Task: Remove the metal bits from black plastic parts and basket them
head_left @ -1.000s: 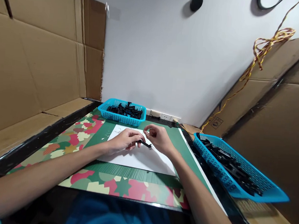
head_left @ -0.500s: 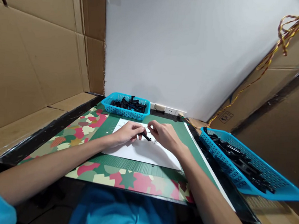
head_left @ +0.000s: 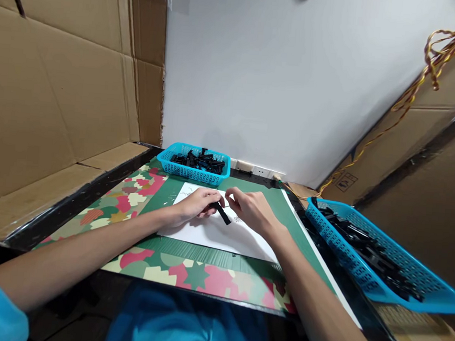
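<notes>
One narrow, straight black plastic part point(head_left: 223, 214), seemingly mid-work, is pinched in the left hand's point(head_left: 196, 205) fingers over the middle of a smooth white rectangular sheet point(head_left: 206, 235), small wiry bits point(head_left: 237, 219) lying nearby; the right hand's point(head_left: 256, 210) fingertips pinch a thin rod-like item point(head_left: 226, 206), too small to identify. A blue perforated plastic basket point(head_left: 191, 176) at the green patterned mat's point(head_left: 195, 250) far edge and a matching basket point(head_left: 337, 255) beyond its right edge hold loose black pieces point(head_left: 367, 248); which are finished cannot be told.
</notes>
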Action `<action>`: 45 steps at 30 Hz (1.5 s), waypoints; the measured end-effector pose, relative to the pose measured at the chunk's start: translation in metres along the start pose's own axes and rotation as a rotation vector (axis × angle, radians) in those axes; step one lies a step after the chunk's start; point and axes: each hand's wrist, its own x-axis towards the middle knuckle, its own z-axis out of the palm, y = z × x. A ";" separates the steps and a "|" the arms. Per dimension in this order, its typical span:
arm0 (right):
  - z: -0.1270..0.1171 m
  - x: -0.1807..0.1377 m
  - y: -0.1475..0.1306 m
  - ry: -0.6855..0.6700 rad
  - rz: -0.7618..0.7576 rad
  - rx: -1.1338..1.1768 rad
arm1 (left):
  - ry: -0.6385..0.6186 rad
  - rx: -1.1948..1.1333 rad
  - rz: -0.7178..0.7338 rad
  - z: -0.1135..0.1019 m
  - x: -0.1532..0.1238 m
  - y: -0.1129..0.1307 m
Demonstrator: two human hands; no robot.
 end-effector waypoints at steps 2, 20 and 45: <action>0.001 0.000 -0.002 -0.009 -0.019 -0.029 | -0.006 -0.042 -0.019 0.001 0.000 -0.002; -0.009 0.004 -0.010 0.116 0.091 0.532 | 0.185 0.530 0.386 0.006 -0.015 0.014; -0.014 0.005 -0.013 0.404 0.145 0.734 | 0.420 0.562 0.539 -0.001 -0.005 0.002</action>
